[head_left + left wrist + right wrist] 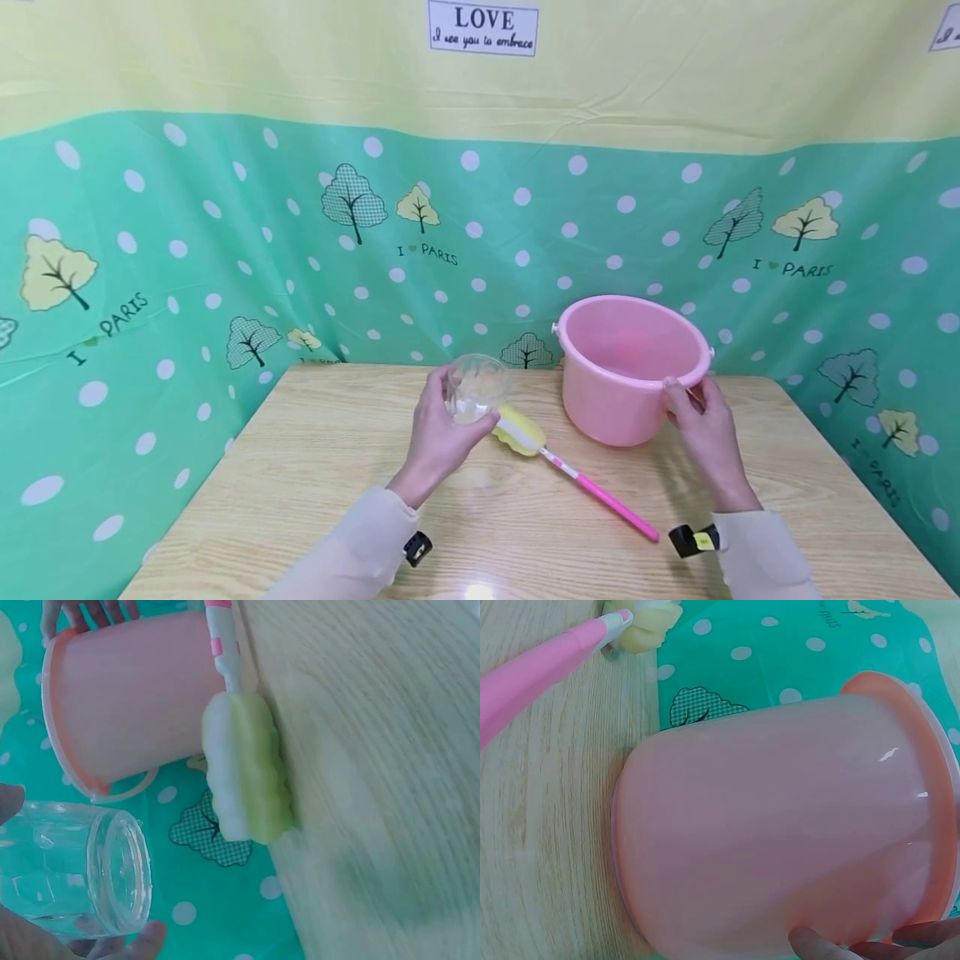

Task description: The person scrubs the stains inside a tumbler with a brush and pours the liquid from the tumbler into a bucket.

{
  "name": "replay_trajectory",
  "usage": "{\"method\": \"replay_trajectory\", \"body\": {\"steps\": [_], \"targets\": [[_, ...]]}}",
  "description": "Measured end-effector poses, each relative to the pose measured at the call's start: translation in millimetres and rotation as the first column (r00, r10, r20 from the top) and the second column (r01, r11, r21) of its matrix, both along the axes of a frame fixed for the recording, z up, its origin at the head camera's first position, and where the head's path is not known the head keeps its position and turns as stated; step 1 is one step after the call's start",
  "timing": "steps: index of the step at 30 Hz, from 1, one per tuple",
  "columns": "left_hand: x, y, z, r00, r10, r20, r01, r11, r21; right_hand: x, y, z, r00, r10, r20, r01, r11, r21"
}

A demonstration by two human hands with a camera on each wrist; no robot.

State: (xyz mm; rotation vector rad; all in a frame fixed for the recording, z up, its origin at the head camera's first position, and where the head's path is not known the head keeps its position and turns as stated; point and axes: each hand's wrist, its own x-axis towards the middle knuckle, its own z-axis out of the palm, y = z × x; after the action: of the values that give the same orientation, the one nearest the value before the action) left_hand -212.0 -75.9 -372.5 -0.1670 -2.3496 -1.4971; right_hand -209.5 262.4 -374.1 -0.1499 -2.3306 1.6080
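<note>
A clear faceted glass (478,385) is gripped in my left hand (441,435), thumb on one side and fingers on the other. In the left wrist view the glass (52,862) shows its thick round base, held off the tabletop. On the right, my right hand (705,433) holds the rim of a pink plastic bucket (611,408), thumb over the near edge; its fingertips (814,943) show against the bucket's side in the right wrist view. Between the hands lies a sponge bottle brush (523,432) with a yellow and white head and a pink handle (611,500).
All of this is on a wood-grain table (300,500). A green and yellow printed curtain (420,300) hangs along the back and both sides. The bucket stands near the table's back edge, and its white handle (131,791) hangs down one side.
</note>
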Motion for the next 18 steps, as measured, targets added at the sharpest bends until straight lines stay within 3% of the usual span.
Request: {"method": "replay_trajectory", "body": {"steps": [10,18], "targets": [[-5.1,-13.9,-17.6,0.999,0.038,0.03,-0.038,0.999,-0.007,-0.3,0.6,-0.8,1.0,0.003,-0.002,-0.003,1.0,-0.002],[-6.4,-24.5,-22.9,0.997,0.043,0.065,-0.043,0.999,-0.009,-0.5,0.5,-0.6,1.0,-0.004,0.003,0.004,1.0,0.001]]}}
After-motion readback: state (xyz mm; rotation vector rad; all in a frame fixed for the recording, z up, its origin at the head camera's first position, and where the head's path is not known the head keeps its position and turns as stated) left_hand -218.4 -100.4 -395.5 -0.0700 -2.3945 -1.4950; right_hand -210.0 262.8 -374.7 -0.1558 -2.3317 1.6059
